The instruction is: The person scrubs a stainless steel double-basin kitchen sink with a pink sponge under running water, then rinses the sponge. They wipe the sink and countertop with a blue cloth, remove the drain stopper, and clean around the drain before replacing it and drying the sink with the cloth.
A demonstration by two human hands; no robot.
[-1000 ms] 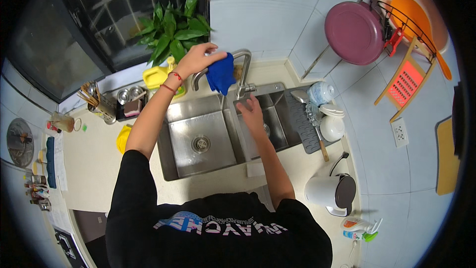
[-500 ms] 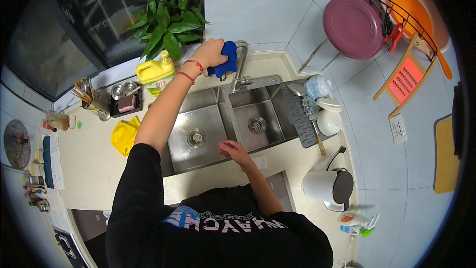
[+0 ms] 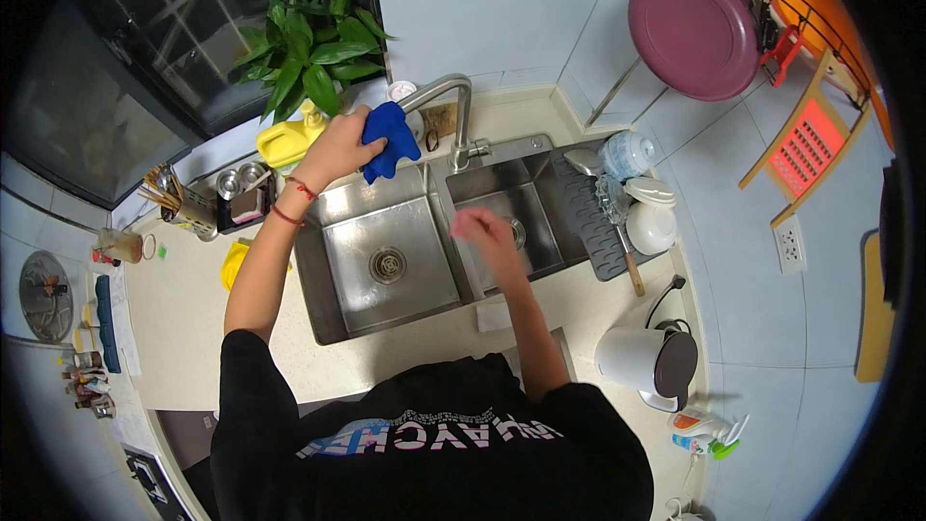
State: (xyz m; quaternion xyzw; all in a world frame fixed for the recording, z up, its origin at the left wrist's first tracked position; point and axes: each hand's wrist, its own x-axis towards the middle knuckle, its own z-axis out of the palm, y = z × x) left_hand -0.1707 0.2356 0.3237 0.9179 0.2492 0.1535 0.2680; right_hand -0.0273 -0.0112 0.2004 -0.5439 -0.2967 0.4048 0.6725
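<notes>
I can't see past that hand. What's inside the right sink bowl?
The right hand hovers blurred over the right sink bowl. Only bare steel and part of a drain show. Whatever lies under the hand is covered.

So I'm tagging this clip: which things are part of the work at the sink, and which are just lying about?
In use:
- left hand gripping the blue cloth at the sink's back edge
- right hand, blurred, over the right basin
- faucet

Lying about:
- white kettle
- potted plant
- purple lid
- yellow bottle
- white bowls
</notes>
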